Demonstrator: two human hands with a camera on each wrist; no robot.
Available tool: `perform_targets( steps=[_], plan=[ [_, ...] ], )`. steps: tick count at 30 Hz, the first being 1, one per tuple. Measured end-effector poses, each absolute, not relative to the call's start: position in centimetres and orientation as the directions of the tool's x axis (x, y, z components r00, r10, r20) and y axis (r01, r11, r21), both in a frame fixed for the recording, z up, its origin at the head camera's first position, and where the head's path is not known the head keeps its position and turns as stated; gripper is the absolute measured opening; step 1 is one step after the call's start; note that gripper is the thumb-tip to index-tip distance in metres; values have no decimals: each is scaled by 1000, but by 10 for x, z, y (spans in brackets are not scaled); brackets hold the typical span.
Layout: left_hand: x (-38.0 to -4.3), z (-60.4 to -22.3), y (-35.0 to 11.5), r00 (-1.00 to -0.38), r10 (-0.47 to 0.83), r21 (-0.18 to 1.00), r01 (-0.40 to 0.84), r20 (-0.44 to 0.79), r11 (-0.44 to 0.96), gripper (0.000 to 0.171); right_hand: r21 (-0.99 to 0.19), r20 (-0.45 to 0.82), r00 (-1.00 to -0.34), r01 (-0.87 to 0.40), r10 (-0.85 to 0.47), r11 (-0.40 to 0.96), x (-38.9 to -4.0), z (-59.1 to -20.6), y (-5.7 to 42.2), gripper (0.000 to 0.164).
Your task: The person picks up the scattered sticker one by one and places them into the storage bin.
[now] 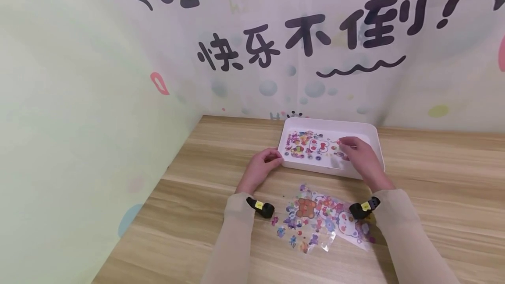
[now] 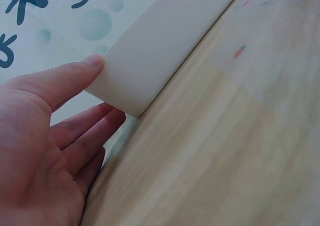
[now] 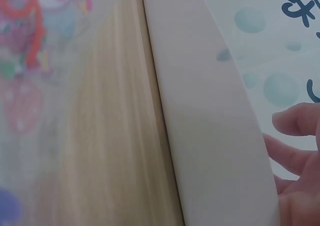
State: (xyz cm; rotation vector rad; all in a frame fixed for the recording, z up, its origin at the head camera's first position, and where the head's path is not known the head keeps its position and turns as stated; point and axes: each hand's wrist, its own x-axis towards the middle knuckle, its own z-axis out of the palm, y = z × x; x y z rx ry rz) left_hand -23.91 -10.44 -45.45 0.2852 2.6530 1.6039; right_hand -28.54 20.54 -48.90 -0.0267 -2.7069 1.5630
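Note:
A white shallow tray (image 1: 327,170) stands on the table with a clear sheet of small colourful stickers (image 1: 301,139) inside. My left hand (image 1: 261,168) holds the tray's near left corner. In the left wrist view its thumb rests on the rim of the tray (image 2: 155,51) and the other fingers lie around the corner. Over the right part of the tray is my right hand (image 1: 363,161), fingertips down by the stickers. Its thumb and index finger stand apart in the right wrist view, with nothing visible between them; the tray wall (image 3: 215,116) hides some fingertips.
Several more clear sticker sheets (image 1: 305,208) lie overlapped on the wooden table (image 1: 189,227), between the forearms and in front of the tray. A printed cloth wall (image 1: 252,100) rises right behind the tray, and another stands to the left.

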Motion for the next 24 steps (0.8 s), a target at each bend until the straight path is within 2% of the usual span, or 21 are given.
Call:
perform_targets(
  steps=[4,10,16,24],
  plan=[
    [-239,-454,-105,-983,172,879,136,63,458,13,-881,39,-999,-48,-28,471,-274,-474,200,63],
    [-240,-456,-104,-983,169,876,145,74,461,12,-897,51,-990,-103,-130,430,-242,-419,185,52],
    [-241,-456,-104,-985,159,890,135,72,436,11,-850,44,-990,-109,-135,515,-224,-392,179,47],
    [-241,-456,-106,-981,174,893,157,90,422,12,-735,138,-978,-206,-155,646,-206,-371,166,43]
  ],
)
